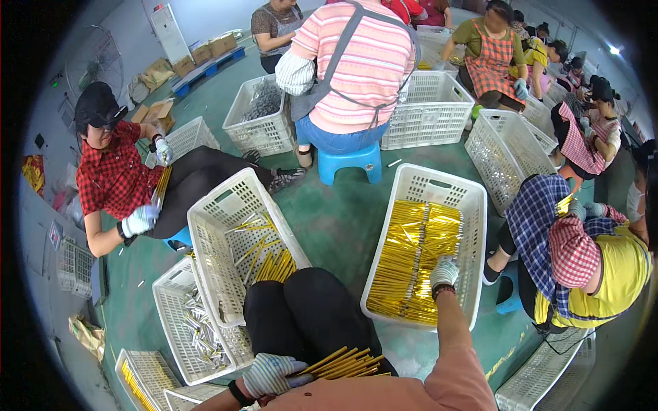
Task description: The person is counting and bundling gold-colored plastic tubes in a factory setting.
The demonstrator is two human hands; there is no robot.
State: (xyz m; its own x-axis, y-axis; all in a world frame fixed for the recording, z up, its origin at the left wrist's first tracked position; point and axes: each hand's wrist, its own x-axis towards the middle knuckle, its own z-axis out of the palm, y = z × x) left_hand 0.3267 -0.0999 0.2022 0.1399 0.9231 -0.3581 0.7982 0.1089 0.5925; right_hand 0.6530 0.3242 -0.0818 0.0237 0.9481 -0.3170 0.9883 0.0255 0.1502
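My left hand [273,375], in a striped knit glove, is closed round a bundle of thin gold sticks [343,363] at my lap. Their free ends fan out to the right over my dark trousers. My right hand [445,272], gloved alike, reaches into a white crate [480,274] on the right. It rests on gold sticks [394,267] laid there in two dense rows, their pale ends meeting along the middle. The right fingers look curled and pressed together; whatever lies under them is hidden.
By my left knee a tilted white crate [205,219] holds loose gold sticks [277,266]. Below it, another crate [164,288] holds silvery pieces [204,335]. Co-workers sit around, one in red checks [116,164] at left. A blue stool [349,164] stands ahead.
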